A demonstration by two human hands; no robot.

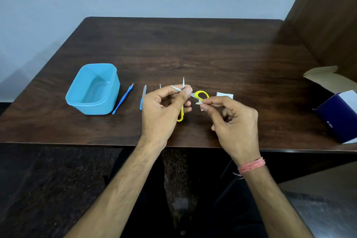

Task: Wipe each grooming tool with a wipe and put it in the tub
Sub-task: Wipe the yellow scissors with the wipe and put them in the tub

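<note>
holding the scissors [195, 95] just above the counter [193, 48], we curl our left hand [163, 107] around them near the pivot, thumb pressing on top where the blades meet. our right hand [234, 121] pinches a small crumpled white wipe [200, 103] between thumb and fingertips, the other fingers loosely curled, and the wipe touches the near edge of the upper yellow handle loop.

the scissors have two slim silver blades spread apart in a v, pointing away from us, and yellow handles; one loop shows to the right of our left thumb, the other pokes out below our left palm.

the light blue tub [92, 91] sits on the counter to the left, well apart from our hands, with no tool visible inside. just beside its right wall lies a blue cuticle pusher [123, 98], then a nail file [143, 96] with a blue handle, partly hidden by our left hand. a small metal tip [160, 86] peeks out behind our left fingers; we cannot tell what it is. a white sachet [225, 94] lies behind our right hand, and an open dark blue box [336, 116] stands at the right edge.
</note>
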